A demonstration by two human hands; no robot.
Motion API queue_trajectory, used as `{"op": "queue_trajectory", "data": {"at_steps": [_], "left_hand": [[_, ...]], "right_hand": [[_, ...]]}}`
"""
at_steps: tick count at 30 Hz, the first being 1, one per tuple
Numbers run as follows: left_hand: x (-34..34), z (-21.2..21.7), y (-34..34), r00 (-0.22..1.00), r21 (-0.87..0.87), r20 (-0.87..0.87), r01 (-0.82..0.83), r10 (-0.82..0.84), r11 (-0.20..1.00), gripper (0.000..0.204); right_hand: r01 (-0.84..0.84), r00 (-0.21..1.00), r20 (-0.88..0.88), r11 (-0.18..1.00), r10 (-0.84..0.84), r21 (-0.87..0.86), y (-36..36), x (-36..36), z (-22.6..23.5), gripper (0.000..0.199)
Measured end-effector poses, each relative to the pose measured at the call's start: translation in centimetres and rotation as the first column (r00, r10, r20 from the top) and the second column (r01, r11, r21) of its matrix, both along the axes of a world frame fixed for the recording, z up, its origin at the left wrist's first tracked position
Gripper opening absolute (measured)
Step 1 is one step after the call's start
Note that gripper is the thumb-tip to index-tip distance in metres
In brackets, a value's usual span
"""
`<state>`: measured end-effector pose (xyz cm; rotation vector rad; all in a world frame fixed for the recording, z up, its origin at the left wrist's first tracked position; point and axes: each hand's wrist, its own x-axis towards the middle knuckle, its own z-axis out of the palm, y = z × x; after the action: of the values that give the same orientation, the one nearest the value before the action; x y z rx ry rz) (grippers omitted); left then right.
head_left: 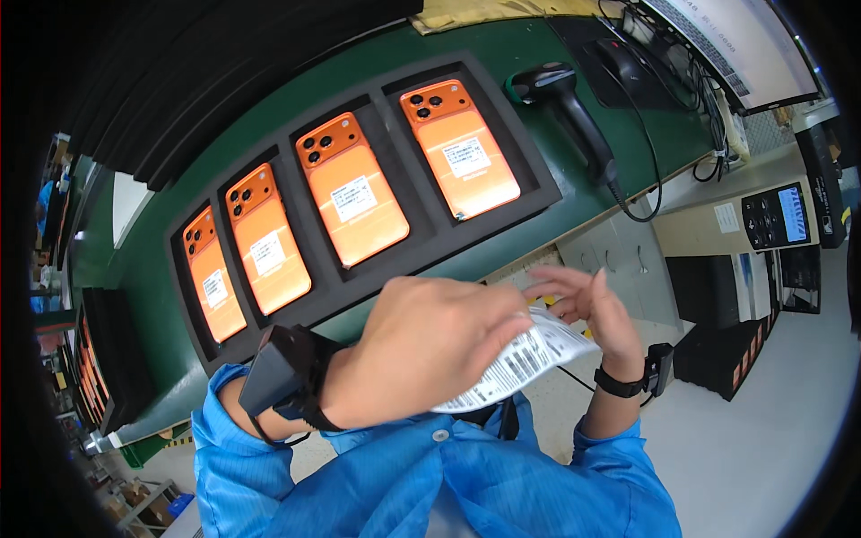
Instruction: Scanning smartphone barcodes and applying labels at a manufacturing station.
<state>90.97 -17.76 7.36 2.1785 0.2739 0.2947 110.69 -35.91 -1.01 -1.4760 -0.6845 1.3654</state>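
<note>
Gripped between both bare hands, a white printed sheet of labels with dark barcode stripes [525, 363] is held low over the near edge of a green workbench [484, 63].

Left hand [421, 345] closes its fingers over the sheet's upper edge; right hand [596, 309] pinches the far corner, its other fingers spread loosely. Beyond the hands lies a black foam tray [502, 85] with four slots, each holding an orange smartphone [459, 148] face down with a white sticker on its back. Right of the tray rests a black handheld barcode scanner [569, 103] with a coiled cable. Both forearms wear blue sleeves and black wrist straps.
</note>
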Motion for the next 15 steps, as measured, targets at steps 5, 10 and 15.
{"op": "queue_trajectory", "data": {"at_steps": [5, 10, 15], "left_hand": [[1.1, 0.2, 0.4, 0.985, -0.024, 0.046, 0.166, -0.165, 0.986, 0.009], [1.8, 0.2, 1.2, 0.974, 0.057, -0.003, 0.226, -0.227, 0.972, 0.009], [2.6, -0.4, 3.0, 0.976, 0.027, -0.207, -0.063, 0.067, 0.998, 0.01]], "right_hand": [[-0.126, 0.953, -0.27, 0.99, 0.138, 0.061, 0.1, -0.7, -2.2, 0.081], [-0.108, 0.945, -0.301, 0.991, 0.127, 0.079, -0.9, 1.4, -2.3, 0.049], [0.524, 0.697, 0.344, 0.775, -0.629, 0.354, 0.4, 5.5, 0.7, 0.022]]}}
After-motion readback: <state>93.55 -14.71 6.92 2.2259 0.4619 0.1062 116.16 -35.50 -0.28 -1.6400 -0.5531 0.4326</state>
